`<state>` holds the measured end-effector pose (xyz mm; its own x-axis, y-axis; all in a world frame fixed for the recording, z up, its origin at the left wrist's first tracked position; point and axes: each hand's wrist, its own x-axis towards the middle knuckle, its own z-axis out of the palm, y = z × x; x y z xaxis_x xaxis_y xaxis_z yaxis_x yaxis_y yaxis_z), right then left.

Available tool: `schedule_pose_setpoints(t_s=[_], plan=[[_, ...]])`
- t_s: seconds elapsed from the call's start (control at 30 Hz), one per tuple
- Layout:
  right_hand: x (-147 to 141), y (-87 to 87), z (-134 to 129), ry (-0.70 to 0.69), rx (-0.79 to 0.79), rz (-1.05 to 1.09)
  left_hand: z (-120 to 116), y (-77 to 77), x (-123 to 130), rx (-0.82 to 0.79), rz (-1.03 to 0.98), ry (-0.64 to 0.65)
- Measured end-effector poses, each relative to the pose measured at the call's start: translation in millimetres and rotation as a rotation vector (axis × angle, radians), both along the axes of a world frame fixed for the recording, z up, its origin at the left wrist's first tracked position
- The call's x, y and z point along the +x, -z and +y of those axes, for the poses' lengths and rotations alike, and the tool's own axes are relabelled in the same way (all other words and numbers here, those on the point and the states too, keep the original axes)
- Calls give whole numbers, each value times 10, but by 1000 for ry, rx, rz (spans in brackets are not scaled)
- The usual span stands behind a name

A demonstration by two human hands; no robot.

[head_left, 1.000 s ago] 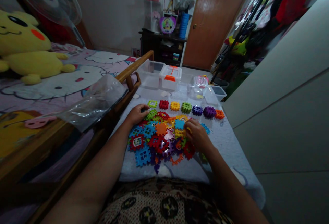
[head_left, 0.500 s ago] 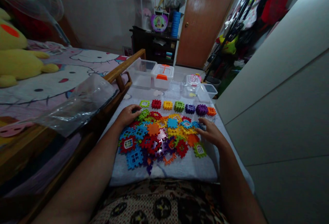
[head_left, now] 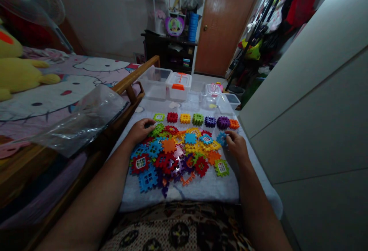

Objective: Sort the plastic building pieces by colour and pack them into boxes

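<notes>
My right hand [head_left: 236, 143] pinches a blue toothed tile [head_left: 221, 139] at the right edge of a loose pile of coloured plastic tiles. My left hand [head_left: 141, 130] rests at the pile's upper left, fingers curled beside a green tile [head_left: 158, 129]; whether it grips anything is hard to see. An orange tile [head_left: 168, 146] and a light blue tile [head_left: 190, 138] lie on top of the pile. Behind it runs a row of small stacks, among them red [head_left: 172, 117], yellow [head_left: 185, 118], green [head_left: 197, 119] and purple [head_left: 223, 123].
Clear plastic boxes, one with an orange latch [head_left: 178, 87], stand at the far end of the cloth-covered table [head_left: 207, 193]. A wooden bed rail [head_left: 135, 75] and a plastic bag [head_left: 83, 120] are at the left, a white cabinet [head_left: 310, 128] at the right.
The blue tile has come away from the pile with my right hand, slightly to the right. My left hand stays beside the green tile. The whole view has shifted slightly.
</notes>
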<state>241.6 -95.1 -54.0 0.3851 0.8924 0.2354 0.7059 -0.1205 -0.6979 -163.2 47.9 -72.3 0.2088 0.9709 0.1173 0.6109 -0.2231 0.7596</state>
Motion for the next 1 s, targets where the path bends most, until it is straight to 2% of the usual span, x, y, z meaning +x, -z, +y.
schedule_pose_setpoints(t_s=[0.17,0.27,0.4,0.57,0.67,0.77,0.87,0.93,1.0], plan=[[100,163,43,27,10,-207,3,-13,2,-4,17,-2],[152,218,35,2,-56,-301,6,-13,4,3,8,-6],[178,273,16,-30,-147,-367,6,-6,4,-2,7,-3],[219,303,5,-52,-189,-388,9,17,-2,1,15,-1],[242,236,5,-39,-175,-377,13,28,-8,-1,12,4],[147,70,35,-72,-61,-345,14,31,-11,2,7,5],[-156,-134,115,-263,39,-315,12,28,-10,9,-3,8],[-436,-240,188,-423,39,-325,11,28,-10,10,-19,7],[-704,-300,266,-523,16,-343,12,30,-12,3,-38,9]])
